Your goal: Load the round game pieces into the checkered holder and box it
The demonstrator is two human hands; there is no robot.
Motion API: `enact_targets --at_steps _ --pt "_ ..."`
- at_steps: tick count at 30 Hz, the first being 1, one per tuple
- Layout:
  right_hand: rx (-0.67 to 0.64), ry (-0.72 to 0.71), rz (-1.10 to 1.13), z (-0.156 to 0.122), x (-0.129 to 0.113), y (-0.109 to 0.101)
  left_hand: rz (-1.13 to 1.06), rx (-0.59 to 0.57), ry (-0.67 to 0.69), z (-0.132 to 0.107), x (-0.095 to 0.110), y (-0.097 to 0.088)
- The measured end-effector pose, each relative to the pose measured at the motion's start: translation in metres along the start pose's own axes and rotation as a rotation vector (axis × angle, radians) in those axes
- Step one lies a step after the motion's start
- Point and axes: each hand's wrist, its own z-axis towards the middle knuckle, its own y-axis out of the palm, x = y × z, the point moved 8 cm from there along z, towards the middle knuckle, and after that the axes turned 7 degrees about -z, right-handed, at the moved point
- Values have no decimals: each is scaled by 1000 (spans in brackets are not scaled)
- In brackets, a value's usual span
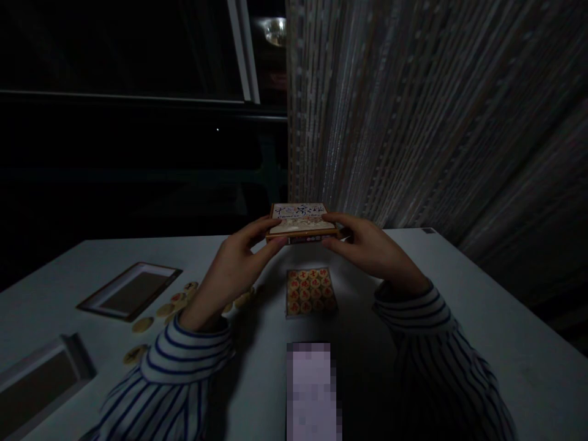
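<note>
A Chinese chess box (303, 228) with dark lettering on its pale top is held level above the far part of the table. My left hand (236, 254) grips its left end, thumb on the near side. On the right end, my right hand (367, 245) closes in the same way, fingers over the top. Below the box lies a square block of round chess pieces (311, 293) with red characters, set in rows in what looks like a clear tray. Loose round pieces (165, 309) lie scattered by my left forearm, which partly hides them.
On the white table (358, 380), an open shallow box part (131, 291) lies at the left, with another tray-like box part (41, 386) nearer. A blurred-out phone-like rectangle (313, 392) is at the near middle. Behind the table hangs a string curtain (367, 110).
</note>
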Motion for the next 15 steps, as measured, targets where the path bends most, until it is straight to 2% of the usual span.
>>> enact_targets --at_steps 6,12,15 --pt "71 60 -8 -1 10 -14 -66 -32 -21 14 8 7" --pt "100 84 -83 1 10 -13 -89 57 -45 19 -4 3" --pt "118 105 -172 4 10 -11 -123 64 -34 21 -9 3"
